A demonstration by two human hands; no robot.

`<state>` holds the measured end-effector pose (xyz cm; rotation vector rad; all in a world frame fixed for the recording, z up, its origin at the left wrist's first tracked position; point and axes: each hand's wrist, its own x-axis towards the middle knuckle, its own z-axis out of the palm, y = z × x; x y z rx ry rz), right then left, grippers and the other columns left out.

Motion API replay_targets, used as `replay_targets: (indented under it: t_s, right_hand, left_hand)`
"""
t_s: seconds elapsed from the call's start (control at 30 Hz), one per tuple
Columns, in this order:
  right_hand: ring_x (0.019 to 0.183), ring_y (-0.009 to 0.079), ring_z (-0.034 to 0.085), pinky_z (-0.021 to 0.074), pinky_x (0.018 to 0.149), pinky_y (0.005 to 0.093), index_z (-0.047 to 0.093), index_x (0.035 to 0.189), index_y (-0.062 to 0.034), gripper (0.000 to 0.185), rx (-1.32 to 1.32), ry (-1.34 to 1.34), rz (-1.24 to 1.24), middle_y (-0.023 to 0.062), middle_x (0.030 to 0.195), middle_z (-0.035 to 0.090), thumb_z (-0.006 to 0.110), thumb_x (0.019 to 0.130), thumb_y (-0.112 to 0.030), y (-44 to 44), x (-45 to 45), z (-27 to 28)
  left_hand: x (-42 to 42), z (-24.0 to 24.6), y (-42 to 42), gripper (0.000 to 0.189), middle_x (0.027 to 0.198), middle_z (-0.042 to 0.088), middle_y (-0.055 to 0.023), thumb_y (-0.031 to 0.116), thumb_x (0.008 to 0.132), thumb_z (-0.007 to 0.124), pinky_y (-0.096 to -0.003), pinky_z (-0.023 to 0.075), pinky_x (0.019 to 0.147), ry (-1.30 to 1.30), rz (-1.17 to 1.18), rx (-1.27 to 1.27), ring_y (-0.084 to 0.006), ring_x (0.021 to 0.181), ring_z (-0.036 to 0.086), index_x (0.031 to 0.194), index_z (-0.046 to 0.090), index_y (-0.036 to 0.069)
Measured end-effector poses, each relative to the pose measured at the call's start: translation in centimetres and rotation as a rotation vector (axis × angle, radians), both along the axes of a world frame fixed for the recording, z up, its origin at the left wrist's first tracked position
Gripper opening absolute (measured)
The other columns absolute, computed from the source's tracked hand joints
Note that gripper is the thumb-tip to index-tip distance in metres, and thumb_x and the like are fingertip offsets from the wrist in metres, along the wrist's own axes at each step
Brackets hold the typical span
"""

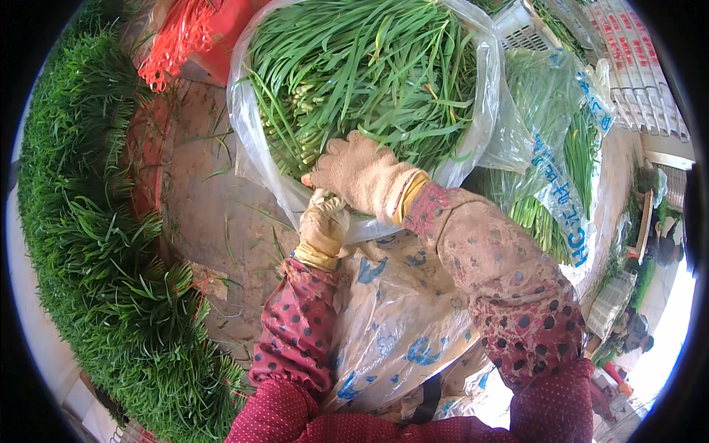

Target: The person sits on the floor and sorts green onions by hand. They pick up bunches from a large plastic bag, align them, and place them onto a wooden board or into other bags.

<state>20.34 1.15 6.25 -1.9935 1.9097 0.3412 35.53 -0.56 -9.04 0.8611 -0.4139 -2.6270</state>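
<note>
Long green leafy stalks, like garlic chives [354,66], fill a clear plastic bag [246,127] in front of me. My right hand [360,174], in a soiled knit glove, lies across the near rim of the bag beside the pale cut stalk ends; its fingers are curled, and their grip is hidden. Just below it, my left hand [324,219], gloved too, is closed at the bag's near edge, with its fingertips partly under the right hand. Whether plastic or stalks are between its fingers is not clear. Both sleeves are red with dark dots.
Bundled greens [83,221] line the left side. Red plastic ties [180,39] hang at upper left by a red bag [227,44]. A printed plastic bag of greens [554,144] and a white crate [520,27] stand right. Printed plastic sheeting [399,321] covers my lap.
</note>
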Motion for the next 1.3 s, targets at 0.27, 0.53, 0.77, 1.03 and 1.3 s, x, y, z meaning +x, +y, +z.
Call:
replay_targets:
  t_s: [0.27, 0.53, 0.77, 1.03, 1.3]
  right_hand:
    - [0.091, 0.0337, 0.067, 0.0534, 0.079, 0.0408, 0.06, 0.121, -0.0227, 0.045, 0.097, -0.302, -0.226, 0.0125, 0.1, 0.069, 0.071, 0.078, -0.024, -1.9, -3.2, 0.7]
    - [0.095, 0.0298, 0.067, 0.0535, 0.079, 0.0425, 0.062, 0.115, -0.0207, 0.043, 0.29, -0.181, -0.165, 0.0107, 0.097, 0.069, 0.072, 0.073, -0.019, -2.6, -2.4, 2.3]
    - [0.097, 0.0309, 0.066, 0.0539, 0.077, 0.0434, 0.064, 0.106, -0.013, 0.032, 0.197, -0.08, 0.0, 0.01, 0.097, 0.068, 0.069, 0.074, -0.016, -2.3, -1.0, -0.4]
    - [0.093, 0.0285, 0.069, 0.0559, 0.075, 0.0405, 0.064, 0.105, -0.0074, 0.03, 0.261, -0.024, 0.148, 0.011, 0.097, 0.07, 0.067, 0.076, -0.012, -1.7, 0.9, 0.8]
    - [0.101, 0.0264, 0.066, 0.0536, 0.078, 0.0396, 0.064, 0.11, -0.0179, 0.034, 0.277, -0.12, 0.008, 0.0067, 0.104, 0.068, 0.067, 0.076, -0.012, -2.7, 0.4, 1.6]
  left_hand:
    - [-1.7, 5.7, 1.6, 0.036, 0.115, 0.059, -0.0086, -0.009, 0.089, 0.051, -0.03, 0.0454, 0.095, -0.221, 0.149, -0.202, -0.0178, 0.107, 0.057, 0.123, 0.051, 0.002]
    - [-1.8, 6.0, 3.9, 0.038, 0.118, 0.055, -0.0275, 0.015, 0.09, 0.058, -0.0452, 0.04, 0.098, -0.464, -0.223, -1.542, -0.0429, 0.111, 0.053, 0.124, 0.052, -0.001]
    - [-2.8, 5.9, 3.6, 0.038, 0.091, 0.066, -0.0203, 0.033, 0.086, 0.054, -0.0568, 0.0344, 0.098, -0.71, -1.033, -2.006, -0.0414, 0.099, 0.058, 0.109, 0.067, 0.006]
    - [-1.2, 1.8, 4.9, 0.037, 0.113, 0.064, -0.0152, 0.026, 0.086, 0.055, -0.0472, 0.0404, 0.097, -0.528, -0.515, -2.016, -0.037, 0.106, 0.059, 0.116, 0.063, 0.008]
    - [-1.4, 2.0, 4.3, 0.044, 0.12, 0.063, -0.0141, 0.024, 0.087, 0.049, -0.0515, 0.0402, 0.098, -0.623, -0.837, -2.056, -0.0337, 0.109, 0.059, 0.126, 0.057, 0.008]
